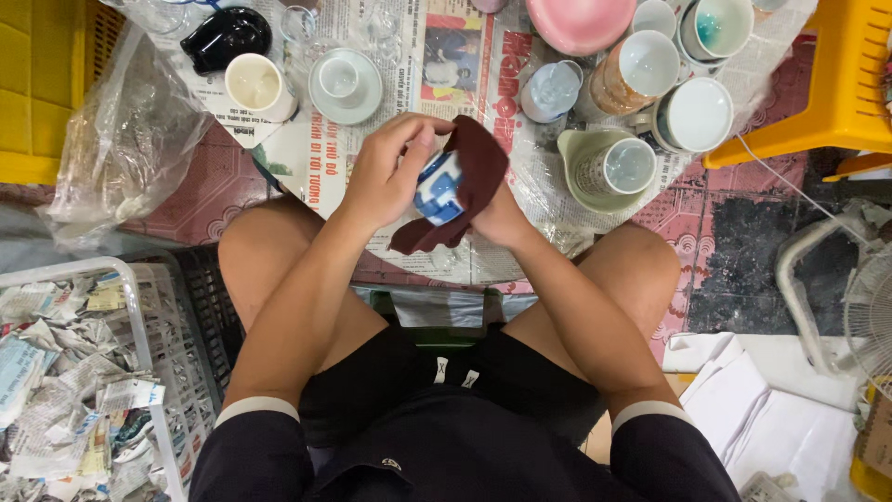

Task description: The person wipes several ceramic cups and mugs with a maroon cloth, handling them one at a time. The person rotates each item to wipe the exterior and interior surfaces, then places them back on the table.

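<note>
My left hand [386,172] grips a small blue and white ceramic cup [438,189] from the left side, fingers curled over its top. My right hand [499,218] is mostly hidden under a dark maroon cloth [472,177] that wraps around the right side of the cup. Both hands are raised above my knees, over the newspaper-covered floor [325,149]. I sit low, with my bare legs spread apart.
Several cups and bowls stand on the newspaper ahead: a cream cup [254,85], a pale saucer with cup [345,85], a green mug [609,165], a pink bowl [581,23], a black pot [223,37]. A white basket of crumpled paper [84,372] sits left, a yellow stool [836,84] right.
</note>
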